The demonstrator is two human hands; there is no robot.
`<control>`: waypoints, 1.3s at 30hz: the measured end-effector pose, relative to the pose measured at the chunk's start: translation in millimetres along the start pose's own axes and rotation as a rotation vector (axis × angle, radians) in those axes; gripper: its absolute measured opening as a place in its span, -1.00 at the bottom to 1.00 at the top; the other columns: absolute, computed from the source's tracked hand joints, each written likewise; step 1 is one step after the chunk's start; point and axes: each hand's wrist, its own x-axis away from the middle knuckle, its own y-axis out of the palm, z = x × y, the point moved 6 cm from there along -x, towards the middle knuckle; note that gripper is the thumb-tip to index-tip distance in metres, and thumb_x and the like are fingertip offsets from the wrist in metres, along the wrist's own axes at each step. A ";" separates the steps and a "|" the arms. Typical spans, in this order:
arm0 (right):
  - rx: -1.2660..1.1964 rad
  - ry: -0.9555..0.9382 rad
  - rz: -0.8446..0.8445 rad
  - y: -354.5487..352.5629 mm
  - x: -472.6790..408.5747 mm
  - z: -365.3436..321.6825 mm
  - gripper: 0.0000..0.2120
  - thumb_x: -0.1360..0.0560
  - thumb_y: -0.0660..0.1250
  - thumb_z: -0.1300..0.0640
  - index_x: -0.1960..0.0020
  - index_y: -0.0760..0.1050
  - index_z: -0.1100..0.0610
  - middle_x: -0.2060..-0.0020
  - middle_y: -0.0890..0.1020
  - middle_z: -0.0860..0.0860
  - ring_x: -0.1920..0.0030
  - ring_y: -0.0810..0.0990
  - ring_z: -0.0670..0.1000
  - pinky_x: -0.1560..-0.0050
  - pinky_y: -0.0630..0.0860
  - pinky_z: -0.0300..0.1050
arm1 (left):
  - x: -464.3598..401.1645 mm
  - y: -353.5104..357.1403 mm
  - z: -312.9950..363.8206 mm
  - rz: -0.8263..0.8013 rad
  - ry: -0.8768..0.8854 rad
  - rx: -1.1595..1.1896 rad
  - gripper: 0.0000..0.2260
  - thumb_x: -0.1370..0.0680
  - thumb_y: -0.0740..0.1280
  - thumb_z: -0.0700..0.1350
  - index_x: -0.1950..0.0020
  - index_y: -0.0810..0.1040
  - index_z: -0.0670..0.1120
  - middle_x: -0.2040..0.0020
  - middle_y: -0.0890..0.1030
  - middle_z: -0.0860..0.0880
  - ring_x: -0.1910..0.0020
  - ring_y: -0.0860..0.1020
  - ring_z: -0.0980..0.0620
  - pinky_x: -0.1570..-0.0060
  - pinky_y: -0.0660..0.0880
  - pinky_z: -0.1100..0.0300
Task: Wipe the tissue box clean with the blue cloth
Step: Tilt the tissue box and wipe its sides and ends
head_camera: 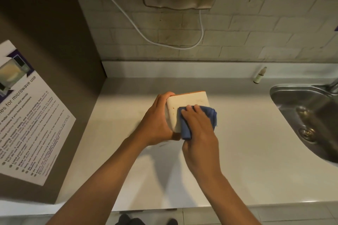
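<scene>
Tissue box [184, 105] sits mid tabletop [247, 151], held w/ a pale broad face up; long axis runs near-to-far, orange edge at the far end. Left hand [157, 122] grips its left side, fingers curled round the far corner. Right hand [199, 129] presses the blue cloth [186, 129] flat on the top face — fingers fairly straight. Sink [311, 115] at right.

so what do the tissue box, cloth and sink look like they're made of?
Tissue box: looks like matte cream wood or card with an orange edge; flat, unglossy, spotted face. Hard to tell which.
Blue cloth: soft fabric, probably microfibre; it folds and bunches under the right hand.
Sink: stainless steel, brushed; grey metallic sheen.
</scene>
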 end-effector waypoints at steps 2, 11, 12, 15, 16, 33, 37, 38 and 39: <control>0.036 -0.077 -0.057 5.7 15.8 -4.4 -0.44 -0.32 0.39 0.53 -0.28 0.54 0.23 -0.29 0.53 0.10 -0.39 0.38 0.04 -0.38 0.35 0.00 | 0.0 -2.4 -2.8 -0.010 -0.009 0.021 -0.08 -0.19 0.62 0.17 -0.44 0.24 0.15 -0.35 0.41 0.13 -0.27 0.46 0.16 -0.18 0.44 0.41; 0.031 0.068 0.077 -20.0 0.9 20.3 -0.49 -0.34 0.34 0.56 -0.25 0.55 0.27 -0.25 0.56 0.12 -0.37 0.42 0.09 -0.24 0.49 0.12 | -0.8 1.7 1.8 -0.016 0.015 -0.064 -0.01 -0.18 0.68 0.13 -0.48 0.22 0.11 -0.35 0.37 0.15 -0.23 0.43 0.14 -0.11 0.44 0.35; 0.035 0.050 0.057 -15.8 3.5 17.0 -0.48 -0.33 0.36 0.56 -0.25 0.55 0.26 -0.26 0.55 0.12 -0.37 0.41 0.07 -0.28 0.47 0.07 | -1.6 0.8 1.6 -0.020 0.015 -0.059 -0.02 -0.18 0.67 0.13 -0.47 0.22 0.12 -0.34 0.37 0.15 -0.22 0.43 0.16 -0.10 0.42 0.38; 0.090 -0.060 0.036 -16.1 20.1 14.3 -0.57 -0.38 0.41 0.44 -0.25 0.55 0.28 -0.24 0.56 0.14 -0.35 0.42 0.05 -0.34 0.39 -0.06 | -1.4 2.4 0.7 -0.042 0.023 -0.056 -0.03 -0.17 0.65 0.17 -0.45 0.20 0.19 -0.31 0.36 0.22 -0.22 0.42 0.26 -0.08 0.40 0.47; 0.096 -0.087 0.054 -21.2 21.8 17.0 -0.63 -0.43 0.38 0.37 -0.23 0.55 0.29 -0.23 0.57 0.15 -0.34 0.44 0.06 -0.34 0.39 -0.06 | -0.5 3.6 0.4 -0.042 0.021 -0.060 -0.03 -0.17 0.65 0.17 -0.44 0.19 0.20 -0.30 0.35 0.24 -0.23 0.41 0.29 -0.08 0.41 0.46; 0.052 0.083 0.101 -42.1 -30.1 43.2 -0.56 -0.40 0.29 0.42 -0.26 0.54 0.24 -0.17 0.60 0.11 -0.18 0.56 0.09 -0.21 0.46 -0.18 | 4.3 5.2 1.2 -0.024 0.043 -0.083 -0.02 -0.14 0.63 0.22 -0.39 0.10 0.41 -0.31 0.29 0.38 -0.27 0.38 0.35 -0.05 0.35 0.58; 0.105 -0.015 0.046 -30.2 -23.5 27.1 -0.57 -0.36 0.40 0.44 -0.22 0.56 0.26 -0.19 0.59 0.13 -0.22 0.51 0.05 -0.30 0.24 -0.45 | 2.6 5.6 -1.2 -0.038 0.048 -0.087 0.00 -0.15 0.62 0.24 -0.46 0.16 0.23 -0.32 0.31 0.28 -0.28 0.38 0.31 -0.06 0.38 0.54; 0.120 -0.023 0.051 -30.9 -17.0 27.6 -0.55 -0.34 0.39 0.46 -0.21 0.57 0.26 -0.19 0.59 0.13 -0.23 0.52 0.06 -0.31 0.25 -0.42 | 2.6 5.9 -1.9 -0.044 0.050 -0.087 0.01 -0.15 0.63 0.24 -0.46 0.15 0.23 -0.34 0.30 0.28 -0.29 0.38 0.31 -0.07 0.39 0.53; 0.123 -0.017 0.061 -33.6 -12.1 30.1 -0.53 -0.32 0.36 0.49 -0.21 0.57 0.26 -0.20 0.59 0.12 -0.23 0.53 0.08 -0.30 0.28 -0.39 | 3.0 5.8 -2.4 -0.042 0.050 -0.080 0.01 -0.15 0.63 0.23 -0.47 0.16 0.23 -0.35 0.31 0.28 -0.30 0.38 0.30 -0.08 0.39 0.53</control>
